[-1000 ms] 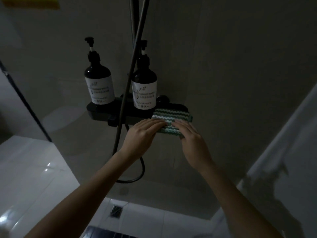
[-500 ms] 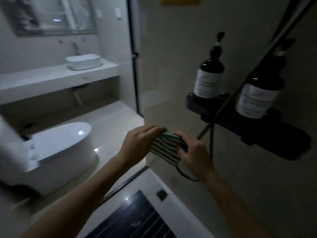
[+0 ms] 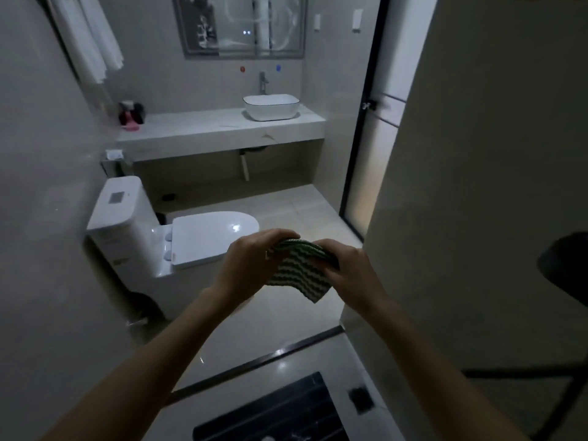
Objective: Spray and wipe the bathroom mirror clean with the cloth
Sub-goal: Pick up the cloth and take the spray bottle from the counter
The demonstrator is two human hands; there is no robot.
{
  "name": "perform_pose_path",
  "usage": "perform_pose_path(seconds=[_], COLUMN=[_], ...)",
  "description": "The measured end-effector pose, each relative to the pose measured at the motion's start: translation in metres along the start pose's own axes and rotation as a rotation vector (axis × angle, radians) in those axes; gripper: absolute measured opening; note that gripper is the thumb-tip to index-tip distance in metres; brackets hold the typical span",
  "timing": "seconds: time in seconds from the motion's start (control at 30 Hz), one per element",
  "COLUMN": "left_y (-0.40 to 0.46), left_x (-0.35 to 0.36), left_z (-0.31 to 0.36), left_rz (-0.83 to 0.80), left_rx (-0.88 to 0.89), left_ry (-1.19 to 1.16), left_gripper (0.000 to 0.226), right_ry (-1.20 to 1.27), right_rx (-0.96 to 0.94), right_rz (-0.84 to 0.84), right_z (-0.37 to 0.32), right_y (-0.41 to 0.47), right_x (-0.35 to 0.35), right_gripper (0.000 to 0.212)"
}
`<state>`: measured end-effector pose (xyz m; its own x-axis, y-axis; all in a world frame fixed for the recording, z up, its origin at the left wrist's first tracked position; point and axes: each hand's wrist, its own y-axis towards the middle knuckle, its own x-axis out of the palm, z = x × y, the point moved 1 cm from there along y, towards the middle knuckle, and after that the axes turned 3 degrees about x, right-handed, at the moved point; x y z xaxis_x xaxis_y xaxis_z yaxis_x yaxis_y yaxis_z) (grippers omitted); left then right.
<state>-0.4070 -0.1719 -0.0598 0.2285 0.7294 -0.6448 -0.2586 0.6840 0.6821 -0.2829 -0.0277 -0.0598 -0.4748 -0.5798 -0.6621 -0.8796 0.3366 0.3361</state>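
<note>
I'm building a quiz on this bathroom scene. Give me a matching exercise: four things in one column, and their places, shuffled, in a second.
Things:
1. cloth
2. mirror
3. basin
4. toilet

Places:
A. on the counter, under the tap
B. on the wall above the counter
C. held between the left hand and right hand
D. on the floor by the left wall

Pairs: 1-C, 2-B, 3-A, 4-D

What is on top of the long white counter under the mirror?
On the counter stands a white basin at its right end, and dark and pink containers at its left end. They are too dim and small to identify.
</note>
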Motion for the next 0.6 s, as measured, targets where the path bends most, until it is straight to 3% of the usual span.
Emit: perform_pose_path(seconds=[0.33,0.6], left_y=[0.068,0.120], left_x=[-0.014,0.007], left_z=[-0.174,-0.267], left_rz=[0.067,0.114], left_rx=[-0.107,-0.249], left_ry=[-0.031,-0.129], left_gripper=[0.029,0.027], right_ry=[-0.011,0.020], right_rx=[0.005,-0.005], right_rz=[-0.091,-0.112], right_z=[0.024,0.067], right_y=[0.185,0.298], right_x=[0.057,0.085], right_gripper=[0.022,0.022])
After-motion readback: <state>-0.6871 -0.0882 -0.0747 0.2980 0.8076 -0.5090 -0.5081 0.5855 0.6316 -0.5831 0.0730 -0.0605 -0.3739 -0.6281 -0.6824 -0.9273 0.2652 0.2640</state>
